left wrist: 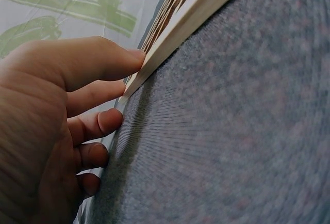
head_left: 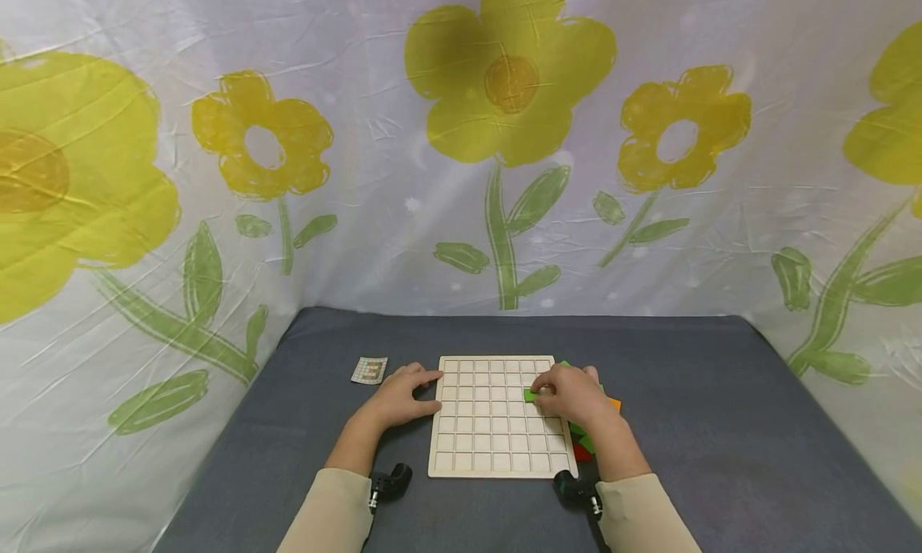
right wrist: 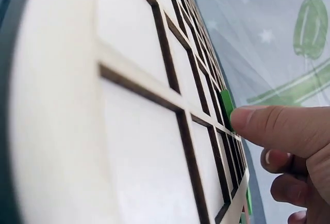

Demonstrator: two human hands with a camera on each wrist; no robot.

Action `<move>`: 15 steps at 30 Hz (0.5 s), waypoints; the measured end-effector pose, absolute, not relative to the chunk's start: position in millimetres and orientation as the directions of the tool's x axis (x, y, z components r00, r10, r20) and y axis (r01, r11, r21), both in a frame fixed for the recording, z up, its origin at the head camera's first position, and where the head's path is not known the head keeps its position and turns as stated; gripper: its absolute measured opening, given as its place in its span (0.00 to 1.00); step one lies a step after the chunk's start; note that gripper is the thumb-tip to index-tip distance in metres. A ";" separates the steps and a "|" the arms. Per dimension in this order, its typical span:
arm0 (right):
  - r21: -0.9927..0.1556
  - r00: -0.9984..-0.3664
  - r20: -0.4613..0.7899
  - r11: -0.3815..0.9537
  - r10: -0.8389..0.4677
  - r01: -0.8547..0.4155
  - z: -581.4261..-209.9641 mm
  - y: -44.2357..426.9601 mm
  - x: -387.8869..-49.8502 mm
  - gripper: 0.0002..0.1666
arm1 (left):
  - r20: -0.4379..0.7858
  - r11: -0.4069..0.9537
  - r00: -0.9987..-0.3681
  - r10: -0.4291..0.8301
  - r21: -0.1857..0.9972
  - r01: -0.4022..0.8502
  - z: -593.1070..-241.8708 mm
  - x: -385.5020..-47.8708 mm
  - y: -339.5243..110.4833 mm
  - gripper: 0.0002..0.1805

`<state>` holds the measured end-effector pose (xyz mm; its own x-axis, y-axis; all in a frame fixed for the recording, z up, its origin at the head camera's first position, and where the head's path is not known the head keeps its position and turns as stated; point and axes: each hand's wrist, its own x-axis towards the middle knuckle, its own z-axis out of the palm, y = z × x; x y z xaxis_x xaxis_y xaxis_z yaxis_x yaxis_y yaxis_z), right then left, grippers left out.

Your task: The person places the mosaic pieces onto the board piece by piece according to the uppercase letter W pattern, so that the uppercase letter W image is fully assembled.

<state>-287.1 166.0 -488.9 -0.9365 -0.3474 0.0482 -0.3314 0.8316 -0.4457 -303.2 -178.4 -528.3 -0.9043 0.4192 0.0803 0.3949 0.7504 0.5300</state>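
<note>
- Pinches green tile [head_left: 529, 395] with right hand [head_left: 574, 394]; clamps right grip on tile, thumb against near side in right wrist view.
- Holds tile at gridded wooden board [head_left: 490, 437], about second column from right, around third row from far edge.
- Cannot tell from these views if fully seated in a cell.
- Curls remaining right fingers loosely behind thumb, clear of board in right wrist view.
- Rests left hand [head_left: 399, 397] at board's left edge, thumb and index fingertip touching rim.
- Has left grip apart: thumb and index spread in head view, other fingers slightly bent beside rim in left wrist view.
- Lies flat, board, on dark grey cloth-covered worktop [head_left: 720, 425]; shows pale sunken cells with dark-brown inner walls in right wrist view.
- Just beside board's right edge, partly under right hand and forearm: loose tiles in green, orange [head_left: 615, 404] and red [head_left: 582, 452]; too hidden to count.
- Left of board, near left hand: small printed card [head_left: 370, 370] with grid and coloured pattern, too small to read exactly.
- On wrists: black devices [head_left: 391, 482], next to cream sleeves [head_left: 331, 509].
- Behind worktop: white backdrop [head_left: 374, 241] with yellow flowers, green stems and leaves.
</note>
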 end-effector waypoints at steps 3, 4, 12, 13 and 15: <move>-0.445 -0.943 0.052 0.838 -0.329 -0.317 -489.5 165.1 -287.4 0.08 | 0.079 0.749 -0.904 0.420 0.533 0.394 -527.7 -302.9 -178.4 0.33; -0.448 -0.946 0.052 0.839 -0.321 -0.310 -489.8 165.2 -287.2 0.08 | 0.079 0.749 -0.904 0.420 0.533 0.394 -528.2 -302.9 -178.4 0.33; -0.462 -0.966 0.034 0.853 -0.258 -0.244 -494.3 165.9 -288.2 0.07 | 0.084 0.750 -0.904 0.420 0.529 0.397 -529.4 -303.5 -178.9 0.32; -0.459 -0.967 0.034 0.855 -0.253 -0.240 -494.5 165.8 -288.5 0.07 | 0.083 0.750 -0.903 0.421 0.529 0.398 -529.5 -303.4 -179.1 0.32; -0.454 -0.966 0.040 0.857 -0.254 -0.244 -495.9 166.1 -289.6 0.06 | 0.087 0.748 -0.902 0.422 0.529 0.401 -530.0 -303.5 -179.2 0.32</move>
<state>-289.6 166.1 -495.9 -0.9663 -0.2542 0.0400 -0.2442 0.8570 -0.4538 -303.5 -179.2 -530.0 -0.9023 0.4222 0.0869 0.4009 0.7480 0.5289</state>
